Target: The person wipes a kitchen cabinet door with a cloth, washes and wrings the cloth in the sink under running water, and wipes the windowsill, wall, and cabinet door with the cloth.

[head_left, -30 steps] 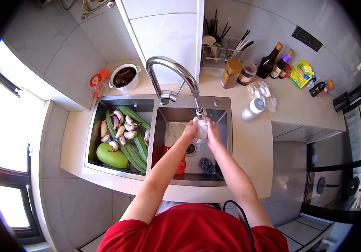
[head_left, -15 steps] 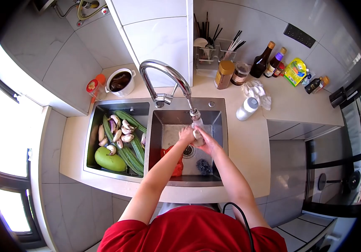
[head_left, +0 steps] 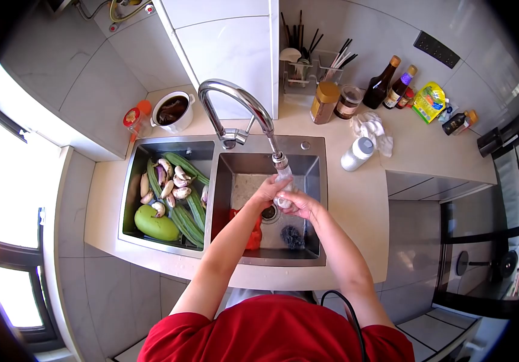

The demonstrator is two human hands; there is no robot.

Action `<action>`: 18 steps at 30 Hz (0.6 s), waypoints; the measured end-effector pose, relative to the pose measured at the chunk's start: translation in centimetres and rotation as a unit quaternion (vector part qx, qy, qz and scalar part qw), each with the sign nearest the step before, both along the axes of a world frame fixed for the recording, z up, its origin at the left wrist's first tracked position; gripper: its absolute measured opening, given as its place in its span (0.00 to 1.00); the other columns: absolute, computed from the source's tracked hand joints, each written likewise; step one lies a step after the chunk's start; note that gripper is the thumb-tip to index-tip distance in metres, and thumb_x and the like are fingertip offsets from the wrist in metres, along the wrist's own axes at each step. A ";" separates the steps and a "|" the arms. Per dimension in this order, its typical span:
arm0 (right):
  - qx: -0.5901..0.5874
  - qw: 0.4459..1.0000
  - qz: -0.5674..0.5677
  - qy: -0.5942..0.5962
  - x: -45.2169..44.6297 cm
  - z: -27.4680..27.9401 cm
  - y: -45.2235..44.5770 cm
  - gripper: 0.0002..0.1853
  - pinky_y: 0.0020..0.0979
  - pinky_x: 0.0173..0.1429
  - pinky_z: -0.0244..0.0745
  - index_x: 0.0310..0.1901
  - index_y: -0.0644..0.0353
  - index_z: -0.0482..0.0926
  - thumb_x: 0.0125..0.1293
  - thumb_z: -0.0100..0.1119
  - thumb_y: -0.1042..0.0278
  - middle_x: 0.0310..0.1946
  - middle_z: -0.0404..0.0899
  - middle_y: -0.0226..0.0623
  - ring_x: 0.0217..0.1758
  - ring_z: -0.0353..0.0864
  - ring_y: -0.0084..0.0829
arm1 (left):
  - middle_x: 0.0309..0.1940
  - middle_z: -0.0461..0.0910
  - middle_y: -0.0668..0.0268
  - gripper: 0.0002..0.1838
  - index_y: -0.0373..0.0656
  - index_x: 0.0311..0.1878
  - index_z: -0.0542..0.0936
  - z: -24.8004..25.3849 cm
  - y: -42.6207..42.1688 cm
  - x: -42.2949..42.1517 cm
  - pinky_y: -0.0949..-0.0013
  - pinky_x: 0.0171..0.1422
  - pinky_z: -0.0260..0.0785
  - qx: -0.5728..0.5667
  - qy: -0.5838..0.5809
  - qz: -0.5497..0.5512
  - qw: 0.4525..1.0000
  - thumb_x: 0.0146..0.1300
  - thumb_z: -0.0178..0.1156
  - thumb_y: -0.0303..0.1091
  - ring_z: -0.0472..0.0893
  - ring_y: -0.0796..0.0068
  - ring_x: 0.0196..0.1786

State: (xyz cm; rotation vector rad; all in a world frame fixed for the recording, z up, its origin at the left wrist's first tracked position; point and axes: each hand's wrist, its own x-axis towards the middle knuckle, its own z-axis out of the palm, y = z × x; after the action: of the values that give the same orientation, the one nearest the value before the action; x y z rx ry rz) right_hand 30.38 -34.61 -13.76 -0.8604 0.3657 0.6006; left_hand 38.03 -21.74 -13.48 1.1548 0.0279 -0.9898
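Observation:
Water runs from the chrome faucet point(head_left: 279, 160) over both hands in the right sink basin point(head_left: 241, 181). My left hand point(head_left: 267, 190) is closed on a small pale item point(head_left: 283, 200), too small to identify. My right hand point(head_left: 299, 204) holds the same item from the other side, fingers curled round it. Below the hands are the drain point(head_left: 270, 212), a dark scouring pad point(head_left: 292, 237) and a red bag-like item point(head_left: 254, 236). In the left basin lie long green gourds point(head_left: 188, 224), several white-and-purple bulbs point(head_left: 181, 193) and a round green gourd point(head_left: 157, 224).
A white pot point(head_left: 173, 112) with dark liquid and a red-lidded jar point(head_left: 133, 119) stand behind the left basin. On the right counter are a white bottle point(head_left: 357, 154), a white cloth point(head_left: 373, 131), lidded jars point(head_left: 324, 102), dark bottles point(head_left: 381, 83) and a yellow packet point(head_left: 429, 102).
My hands have shifted from either side of the pale item to a closer hold round it, slightly lower in the stream. The camera view has shifted a little.

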 end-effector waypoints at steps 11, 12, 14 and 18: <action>-0.307 0.950 0.058 -0.004 -0.7 -1.3 3.6 0.08 0.25 0.15 0.59 0.20 0.62 0.76 0.48 0.62 0.68 0.14 0.71 0.32 0.13 0.68 0.23 | 0.38 0.80 0.54 0.20 0.31 0.45 0.78 -8.1 0.4 -0.9 0.61 0.46 0.70 0.233 -0.205 0.024 0.950 0.63 0.50 0.40 0.79 0.62 0.40; -0.329 0.941 0.078 0.007 -0.7 -1.8 3.9 0.06 0.23 0.15 0.58 0.23 0.60 0.76 0.48 0.62 0.69 0.15 0.71 0.30 0.13 0.67 0.21 | 0.39 0.80 0.49 0.21 0.32 0.46 0.78 -9.2 0.6 -0.8 0.60 0.47 0.70 0.302 -0.251 -0.019 0.919 0.63 0.49 0.41 0.79 0.58 0.42; -0.362 0.928 0.089 0.015 -0.6 -4.1 4.6 0.07 0.23 0.14 0.59 0.27 0.59 0.77 0.48 0.63 0.67 0.16 0.73 0.30 0.13 0.69 0.22 | 0.44 0.76 0.37 0.23 0.35 0.47 0.78 -8.9 0.8 -0.6 0.54 0.52 0.68 0.384 -0.271 -0.084 0.879 0.64 0.46 0.46 0.78 0.46 0.49; -0.510 0.849 0.104 -0.085 -1.0 -1.8 4.8 0.11 0.25 0.15 0.62 0.28 0.61 0.77 0.48 0.65 0.63 0.17 0.75 0.33 0.13 0.71 0.23 | 0.39 0.76 0.44 0.19 0.36 0.40 0.76 -6.2 1.5 0.3 0.49 0.51 0.67 0.459 -0.495 -0.083 0.733 0.67 0.44 0.43 0.76 0.46 0.46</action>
State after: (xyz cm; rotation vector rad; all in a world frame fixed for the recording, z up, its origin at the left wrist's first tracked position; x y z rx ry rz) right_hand 29.41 -29.81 -15.54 -1.9912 0.4315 0.5006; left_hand 38.34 -20.25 -19.63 2.5448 -0.5071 -0.3369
